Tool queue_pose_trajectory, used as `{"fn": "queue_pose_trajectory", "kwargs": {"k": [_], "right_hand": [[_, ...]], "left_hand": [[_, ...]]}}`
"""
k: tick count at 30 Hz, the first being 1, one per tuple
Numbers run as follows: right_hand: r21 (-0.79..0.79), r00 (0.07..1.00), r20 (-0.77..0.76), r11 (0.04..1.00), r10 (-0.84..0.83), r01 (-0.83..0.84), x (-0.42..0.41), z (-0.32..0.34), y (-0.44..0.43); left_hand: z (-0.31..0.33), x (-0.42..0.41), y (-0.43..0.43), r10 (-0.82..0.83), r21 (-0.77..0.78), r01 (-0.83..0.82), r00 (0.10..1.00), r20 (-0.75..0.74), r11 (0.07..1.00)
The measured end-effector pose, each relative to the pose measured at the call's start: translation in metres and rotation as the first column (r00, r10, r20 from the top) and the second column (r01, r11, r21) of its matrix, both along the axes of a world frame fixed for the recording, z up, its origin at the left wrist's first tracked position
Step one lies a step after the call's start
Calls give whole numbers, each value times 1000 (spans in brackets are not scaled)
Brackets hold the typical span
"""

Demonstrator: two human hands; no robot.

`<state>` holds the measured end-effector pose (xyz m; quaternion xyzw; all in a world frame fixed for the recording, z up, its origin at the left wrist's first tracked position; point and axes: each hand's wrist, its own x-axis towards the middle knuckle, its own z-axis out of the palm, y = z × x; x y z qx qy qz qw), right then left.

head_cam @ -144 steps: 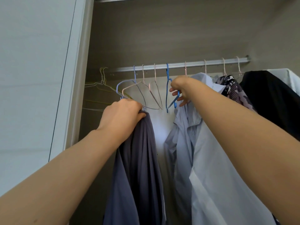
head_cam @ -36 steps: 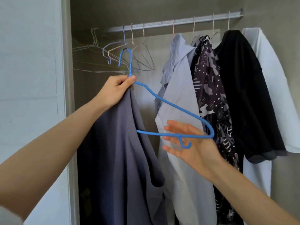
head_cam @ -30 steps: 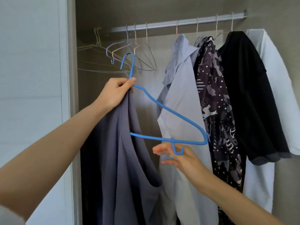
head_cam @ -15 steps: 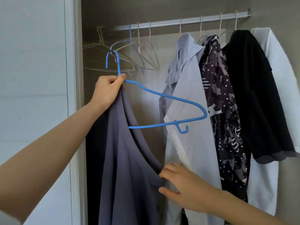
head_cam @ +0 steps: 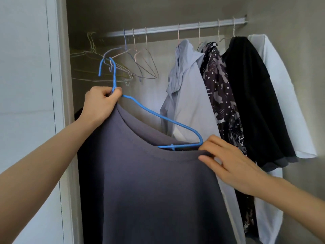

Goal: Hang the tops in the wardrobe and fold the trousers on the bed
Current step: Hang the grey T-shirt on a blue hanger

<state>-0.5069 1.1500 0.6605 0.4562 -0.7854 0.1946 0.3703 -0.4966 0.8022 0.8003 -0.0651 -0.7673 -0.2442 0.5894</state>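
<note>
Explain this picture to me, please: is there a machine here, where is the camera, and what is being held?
There is no machine here. These are a person's two bare arms, seen from a wide-angle camera worn on their head, looking into an open wardrobe. The left hand grips the neck of a blue hanger together with the fabric of a grey top. The right hand pinches that top's neckline beside the hanger's far end. Behind them, a rail carries several empty hangers on the left and four hung garments on the right: a pale blue shirt, a patterned top, a black top and a white top. The blue hanger's hook is not on the rail.
</note>
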Motion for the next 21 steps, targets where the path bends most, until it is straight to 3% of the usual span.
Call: {"fn": "queue_pose_trajectory", "kwargs": {"k": [8, 12, 16, 18, 21], "right_hand": [[-140, 999, 51, 990, -2, 9, 1, 35, -4], [-152, 995, 49, 984, -88, 94, 0, 52, -31], [-268, 991, 82, 955, -110, 128, 3, 74, -50], [-331, 992, 89, 937, -89, 113, 3, 84, -51], [-425, 982, 177, 894, -68, 138, 1, 98, -41]], "left_hand": [[-10, 6, 36, 44, -198, -48, 999, -26, 979], [-12, 7, 74, -29, -284, 35, 999, 25, 958], [-11, 5, 100, -44, -325, 65, 996, 73, 943], [-6, 7, 100, -118, -283, 153, 984, 137, 947], [1, 11, 82, -338, -158, 400, 887, 315, 903]]}}
